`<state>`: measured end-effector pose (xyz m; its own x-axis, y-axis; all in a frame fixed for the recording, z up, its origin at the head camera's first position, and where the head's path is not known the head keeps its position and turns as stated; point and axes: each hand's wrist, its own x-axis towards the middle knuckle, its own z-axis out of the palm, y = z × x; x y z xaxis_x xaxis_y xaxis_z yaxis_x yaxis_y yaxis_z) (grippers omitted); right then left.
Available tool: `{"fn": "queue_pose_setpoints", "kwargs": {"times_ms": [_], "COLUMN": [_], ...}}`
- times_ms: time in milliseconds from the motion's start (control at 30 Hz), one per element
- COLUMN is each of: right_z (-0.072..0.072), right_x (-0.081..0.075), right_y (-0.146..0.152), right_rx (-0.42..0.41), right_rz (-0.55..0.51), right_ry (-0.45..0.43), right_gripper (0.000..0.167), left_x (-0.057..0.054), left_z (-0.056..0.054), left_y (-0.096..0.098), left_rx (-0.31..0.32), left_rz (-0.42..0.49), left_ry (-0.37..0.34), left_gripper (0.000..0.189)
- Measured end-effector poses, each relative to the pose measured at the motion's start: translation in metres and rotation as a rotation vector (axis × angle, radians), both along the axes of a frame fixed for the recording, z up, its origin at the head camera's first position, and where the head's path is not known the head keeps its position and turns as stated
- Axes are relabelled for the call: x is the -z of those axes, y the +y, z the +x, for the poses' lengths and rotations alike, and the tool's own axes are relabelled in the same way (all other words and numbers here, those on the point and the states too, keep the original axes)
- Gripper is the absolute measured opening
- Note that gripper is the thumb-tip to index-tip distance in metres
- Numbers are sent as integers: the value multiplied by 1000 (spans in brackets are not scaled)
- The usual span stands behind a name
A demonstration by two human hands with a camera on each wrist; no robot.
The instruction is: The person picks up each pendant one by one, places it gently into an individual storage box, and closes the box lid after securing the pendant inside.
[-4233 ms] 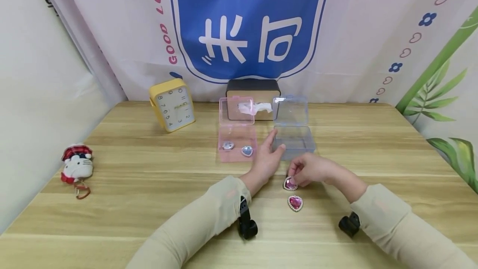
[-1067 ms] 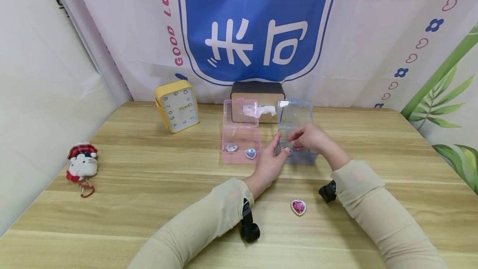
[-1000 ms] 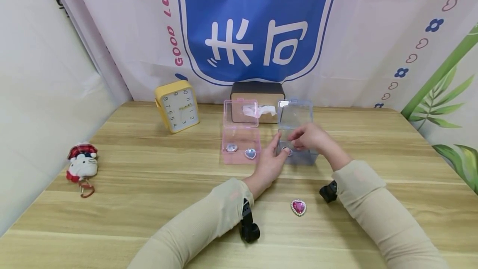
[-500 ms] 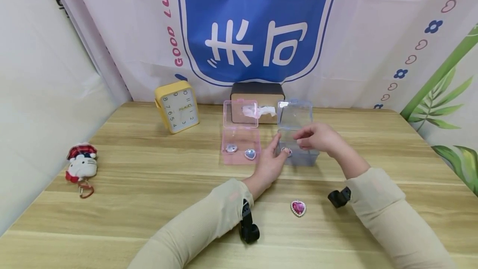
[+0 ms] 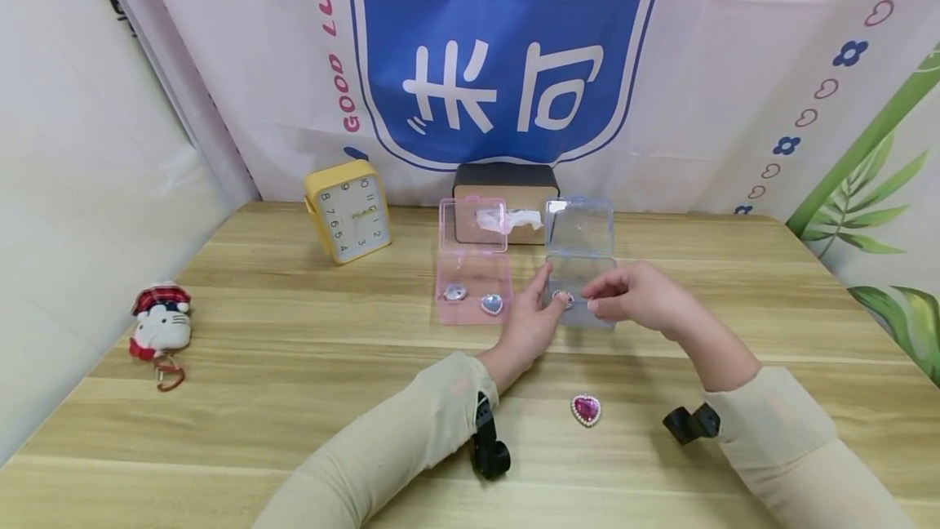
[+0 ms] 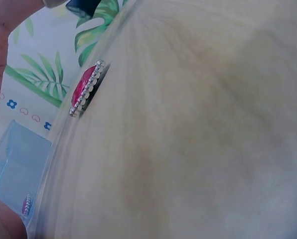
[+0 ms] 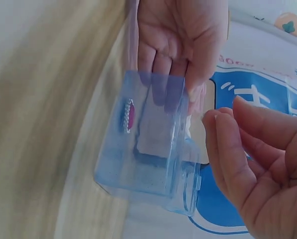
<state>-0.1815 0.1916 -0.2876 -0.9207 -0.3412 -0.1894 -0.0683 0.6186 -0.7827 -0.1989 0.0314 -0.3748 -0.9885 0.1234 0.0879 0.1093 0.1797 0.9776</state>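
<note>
My left hand (image 5: pixel 530 323) rests against the left side of an open clear blue plastic box (image 5: pixel 598 318), fingers extended along the wall and thumb at the front rim. Inside the box lies a pink heart gem with a beaded edge (image 7: pixel 130 115), partly covered by the thumb in the head view. Over the box's right side hovers my right hand (image 5: pixel 639 300), fingers loosely bent, nothing between them. A second pink heart gem (image 5: pixel 586 409) lies on the table in front of the box; the left wrist view shows this gem (image 6: pixel 86 88) edge-on.
Left of the blue box stands an open pink box (image 5: pixel 470 315) holding a pale gem (image 5: pixel 455 291) and a blue heart gem (image 5: pixel 491 304). Behind are a tissue box (image 5: pixel 507 178) and a yellow clock (image 5: pixel 348 211). A plush keychain (image 5: pixel 161 329) lies far left.
My right hand carried one pink heart gem from the table into the blue box and let it go. Since then it has drawn back to the right. My left hand stays at the box.
</note>
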Motion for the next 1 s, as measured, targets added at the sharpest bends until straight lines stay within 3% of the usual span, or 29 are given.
{"fn": "queue_pose_setpoints", "kwargs": {"times_ms": [200,467,700,1000], "right_z": [14,26,31,34], "right_x": [5,17,28,38], "right_y": [-1,0,-1,-3], "right_rx": [-55,-120,-207,-281], "right_rz": [-35,4,17,25], "right_ry": [-32,-22,-1,-48], "right_gripper": [32,32,29,20], "left_x": [-1,-1,-1,-2], "left_z": [1,2,1,2], "left_y": [-1,-1,0,0], "left_rx": [10,4,-2,1], "left_rz": [7,-11,-18,-4], "left_ry": [8,-8,-2,-9], "left_gripper": [59,59,59,59]}}
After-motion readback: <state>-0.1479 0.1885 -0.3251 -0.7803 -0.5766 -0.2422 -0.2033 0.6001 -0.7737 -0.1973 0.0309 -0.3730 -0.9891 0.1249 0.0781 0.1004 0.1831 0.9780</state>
